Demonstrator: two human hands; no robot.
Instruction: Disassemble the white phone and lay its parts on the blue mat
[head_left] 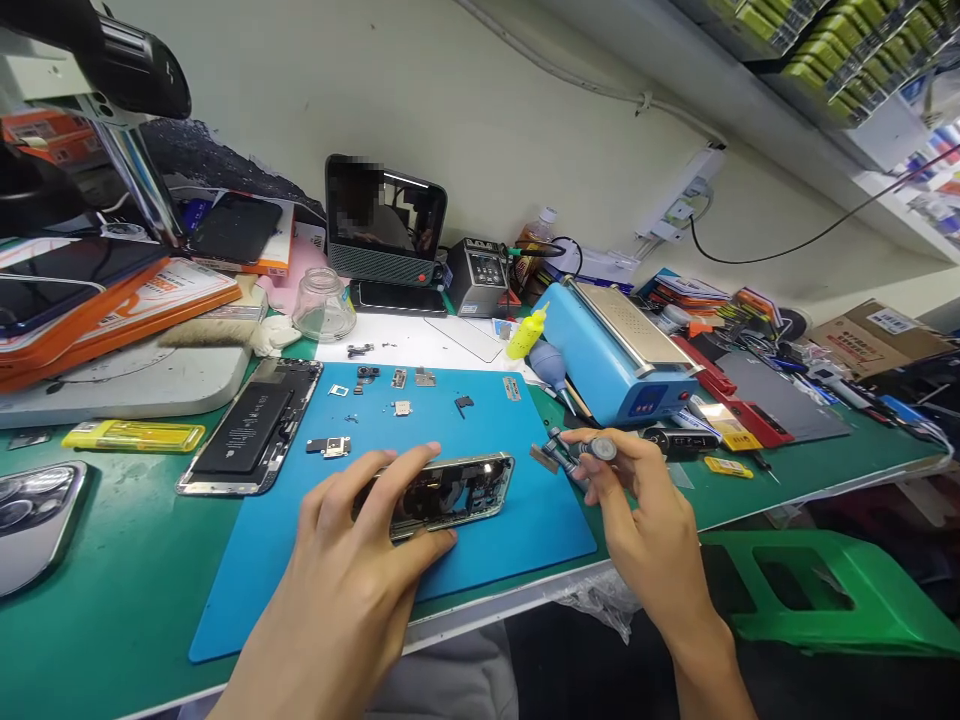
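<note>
My left hand (360, 560) grips an opened phone housing (457, 492), tilted up on its long edge with its inner side showing. Beneath it lies a blue work mat (525, 535). My right hand (649, 510), to the right of the housing and apart from it, pinches a grey tool with a round end cap (602, 449). A flat, blade-like piece (545, 459) sticks out past those fingers; its exact kind is unclear. Small phone parts lie behind the housing, among them a camera module (367, 373), a metal bracket piece (328, 446) and a silver part (403, 408).
Left of the mat lie an opened phone with its battery (247, 430), a yellow lighter-like item (133, 435) and a phone (37, 520). Behind stand a glass jar (324, 305), a yellow bottle (528, 333), a blue air blower (549, 365) and a blue heating machine (619, 350).
</note>
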